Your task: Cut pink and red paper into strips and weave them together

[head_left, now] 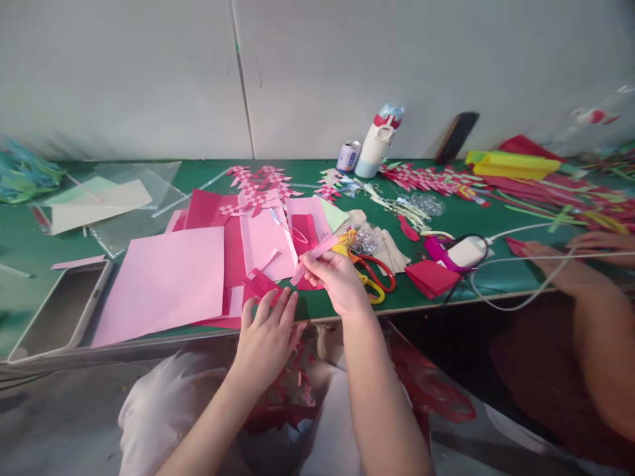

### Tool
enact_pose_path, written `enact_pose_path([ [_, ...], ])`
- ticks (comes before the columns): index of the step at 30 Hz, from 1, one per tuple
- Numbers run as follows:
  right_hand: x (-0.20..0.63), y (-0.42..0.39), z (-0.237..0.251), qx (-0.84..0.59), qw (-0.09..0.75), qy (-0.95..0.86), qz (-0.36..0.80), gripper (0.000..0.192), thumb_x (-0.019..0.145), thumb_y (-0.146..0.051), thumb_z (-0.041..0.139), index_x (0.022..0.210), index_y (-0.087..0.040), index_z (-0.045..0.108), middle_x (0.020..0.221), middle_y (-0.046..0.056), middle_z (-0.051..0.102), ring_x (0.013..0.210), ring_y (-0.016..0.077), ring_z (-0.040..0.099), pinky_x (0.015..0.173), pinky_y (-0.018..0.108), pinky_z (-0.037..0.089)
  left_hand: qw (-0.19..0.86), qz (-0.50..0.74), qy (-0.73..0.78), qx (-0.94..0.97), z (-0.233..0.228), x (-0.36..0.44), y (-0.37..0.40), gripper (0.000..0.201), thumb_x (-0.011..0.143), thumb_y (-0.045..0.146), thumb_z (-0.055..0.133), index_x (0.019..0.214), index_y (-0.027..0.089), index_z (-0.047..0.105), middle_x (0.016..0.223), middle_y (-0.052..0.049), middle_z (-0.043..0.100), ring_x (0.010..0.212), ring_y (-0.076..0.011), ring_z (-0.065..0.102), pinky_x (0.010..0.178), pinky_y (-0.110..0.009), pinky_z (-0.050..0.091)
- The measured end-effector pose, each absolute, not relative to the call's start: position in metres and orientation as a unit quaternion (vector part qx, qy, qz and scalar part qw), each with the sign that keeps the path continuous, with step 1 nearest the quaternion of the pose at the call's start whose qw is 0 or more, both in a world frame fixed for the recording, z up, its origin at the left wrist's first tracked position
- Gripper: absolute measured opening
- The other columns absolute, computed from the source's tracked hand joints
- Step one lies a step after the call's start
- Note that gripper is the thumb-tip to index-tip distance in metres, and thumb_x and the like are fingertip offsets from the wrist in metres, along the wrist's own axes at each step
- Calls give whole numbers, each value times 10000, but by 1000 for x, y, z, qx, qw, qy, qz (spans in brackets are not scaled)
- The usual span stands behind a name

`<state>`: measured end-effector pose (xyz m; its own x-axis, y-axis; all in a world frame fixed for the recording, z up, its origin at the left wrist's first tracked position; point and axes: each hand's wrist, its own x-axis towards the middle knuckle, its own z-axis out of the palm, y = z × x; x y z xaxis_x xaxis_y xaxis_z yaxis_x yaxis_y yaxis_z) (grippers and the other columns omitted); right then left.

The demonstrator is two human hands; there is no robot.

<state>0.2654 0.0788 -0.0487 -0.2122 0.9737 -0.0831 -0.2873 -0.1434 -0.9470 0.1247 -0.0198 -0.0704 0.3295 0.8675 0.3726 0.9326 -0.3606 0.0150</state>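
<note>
Pinched 1 pink paper strip in right hand; rested left hand, fingers spread, on red strips just left of scissors.

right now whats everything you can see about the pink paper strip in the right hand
The pink paper strip is a narrow, flat length of light pink paper, matte like the sheets beneath. The right hand pinches its lower end between fingertips, so it slants up to the right above the green table, its far end near the yellow-and-red scissors. The left hand does not touch it.
</note>
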Motion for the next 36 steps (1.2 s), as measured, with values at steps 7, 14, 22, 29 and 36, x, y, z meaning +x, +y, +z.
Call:
enact_pose_path([
  [7, 270, 76, -49, -381, 485, -440, 652, 311, 661, -444, 763, 740, -158, 669, 584, -11, 578, 502, 67, 430, 487, 215, 341, 82, -158, -555, -812, -76, 114, -25, 388, 923, 307, 468, 1268, 151, 553, 1276, -106, 619, 1153, -280, 551, 1030, -511, 313],
  [14, 269, 73, -44, -395, 463, -449, 654, 377, 632, -471, 771, 753, -131, 661, 544, -22, 555, 490, 58, 434, 473, 203, 328, 52, -172, -506, -844, -75, 88, -29, 338, 921, 294, 485, 1236, 212, 573, 1260, -59, 637, 1135, -226, 584, 1113, -491, 217],
  [22, 270, 73, -50, -408, 378, -531, 639, 334, 692, -460, 727, 753, -142, 648, 619, -6, 587, 537, 77, 471, 507, 206, 353, 15, -168, -462, -870, -73, 68, -24, 370, 905, 288, 498, 1264, 222, 557, 1255, -61, 640, 1171, -225, 577, 1144, -508, 208],
  [29, 269, 70, -53, -438, 260, -632, 584, 305, 733, -433, 680, 769, -130, 676, 670, 3, 619, 627, 118, 528, 602, 231, 388, -28, -271, -494, -826, -61, 76, -29, 334, 879, 201, 503, 1200, 229, 592, 1171, -65, 678, 1062, -207, 621, 1002, -418, 419],
  [36, 264, 64, -46, -402, 135, -706, 567, 272, 713, -390, 687, 660, -132, 618, 574, -48, 500, 568, 80, 426, 553, 206, 322, -221, -357, -649, -635, -46, 83, -15, 284, 873, 384, 517, 1053, 201, 637, 920, -46, 703, 772, -156, 648, 665, -262, 503],
])
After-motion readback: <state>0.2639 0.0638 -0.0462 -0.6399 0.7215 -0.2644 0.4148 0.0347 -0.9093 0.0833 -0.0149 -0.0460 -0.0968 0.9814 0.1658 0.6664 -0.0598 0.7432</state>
